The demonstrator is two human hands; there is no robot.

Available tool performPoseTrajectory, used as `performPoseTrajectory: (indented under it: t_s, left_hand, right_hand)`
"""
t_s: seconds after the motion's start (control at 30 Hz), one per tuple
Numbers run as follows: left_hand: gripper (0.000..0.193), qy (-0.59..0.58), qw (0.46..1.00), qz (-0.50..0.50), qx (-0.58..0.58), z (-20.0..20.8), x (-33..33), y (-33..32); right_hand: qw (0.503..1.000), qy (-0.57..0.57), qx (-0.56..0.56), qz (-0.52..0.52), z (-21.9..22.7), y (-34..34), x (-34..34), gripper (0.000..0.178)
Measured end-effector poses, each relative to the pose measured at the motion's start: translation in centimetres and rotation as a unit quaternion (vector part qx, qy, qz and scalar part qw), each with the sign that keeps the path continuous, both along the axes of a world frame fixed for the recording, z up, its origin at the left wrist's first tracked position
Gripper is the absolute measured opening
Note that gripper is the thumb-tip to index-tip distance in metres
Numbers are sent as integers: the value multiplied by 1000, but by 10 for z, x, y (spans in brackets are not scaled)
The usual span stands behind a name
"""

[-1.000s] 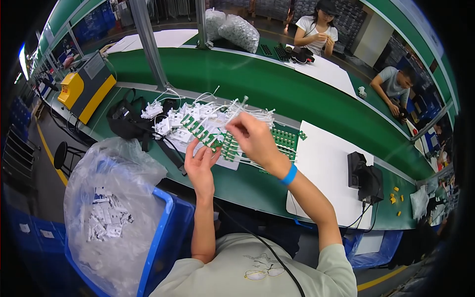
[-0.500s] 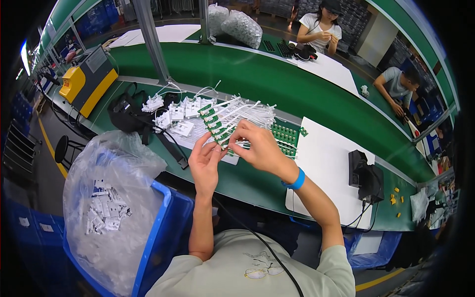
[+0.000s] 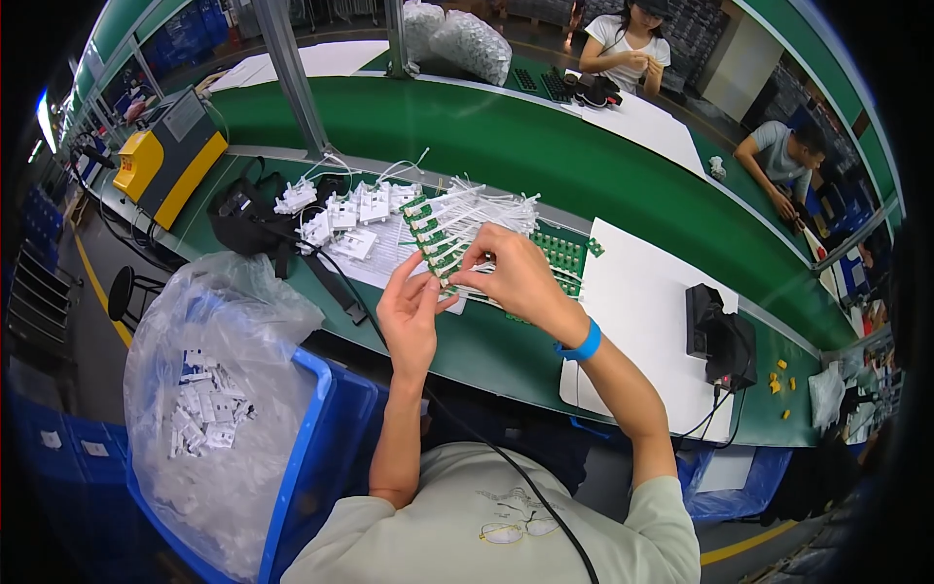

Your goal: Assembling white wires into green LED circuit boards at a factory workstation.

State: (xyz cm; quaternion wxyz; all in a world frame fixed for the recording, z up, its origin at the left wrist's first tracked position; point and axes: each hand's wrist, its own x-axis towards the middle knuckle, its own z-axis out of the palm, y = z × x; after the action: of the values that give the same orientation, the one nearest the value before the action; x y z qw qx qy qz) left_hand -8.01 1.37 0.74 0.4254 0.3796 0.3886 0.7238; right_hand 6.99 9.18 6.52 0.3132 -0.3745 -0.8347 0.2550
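A strip of small green circuit boards (image 3: 422, 220) is tilted up over the bench, with white cables (image 3: 479, 206) fanning out from it to the right. My left hand (image 3: 409, 316) grips the near end of this strip between thumb and fingers. At the same end, my right hand (image 3: 516, 274) pinches a white cable close to the board's edge; its fingers partly hide the plug. Behind my right hand lies another green circuit board panel (image 3: 562, 255). Several white plastic housings (image 3: 342, 216), some with cables, are grouped left of the strip on a printed sheet.
A blue bin (image 3: 292, 467) lined with clear plastic holds white parts at my left. Further left are a black strapped pouch (image 3: 243, 214) and a yellow-grey machine (image 3: 175, 156). White board (image 3: 632, 321) and a black device (image 3: 725, 346) lie right. Two people work across the green bench.
Both hands and the circuit board strip have shifted slightly right and away from me. The whole view has tilted a little. Both hands keep their grip.
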Motion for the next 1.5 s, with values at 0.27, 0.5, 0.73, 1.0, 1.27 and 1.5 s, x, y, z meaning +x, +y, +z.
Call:
performPoseTrajectory:
  t_s: [0.27,0.5,0.73,1.0,1.27,1.5]
  left_hand:
    - [42,-3,999,24,-30,-11,12,2]
    - [44,-16,999,18,-39,-32,2,4]
    - [45,15,1000,-13,-15,-20,-40,9]
    - [45,23,962,-212,-172,-50,-58,27]
    - [46,122,946,-159,-255,-86,-57,10]
    - [54,236,931,-72,-269,-79,-53,-1]
  right_hand:
    - [1000,-6,-5,-20,-17,-1,-1,25]
    - [999,16,-3,-51,-29,-3,11,29]
    - [993,35,109,-12,-13,-4,54,24]
    - [991,121,-17,-59,-25,-24,99,16]
    - [992,80,-56,-76,-51,-38,134,18]
    - [990,56,-80,-102,-53,-56,153,17]
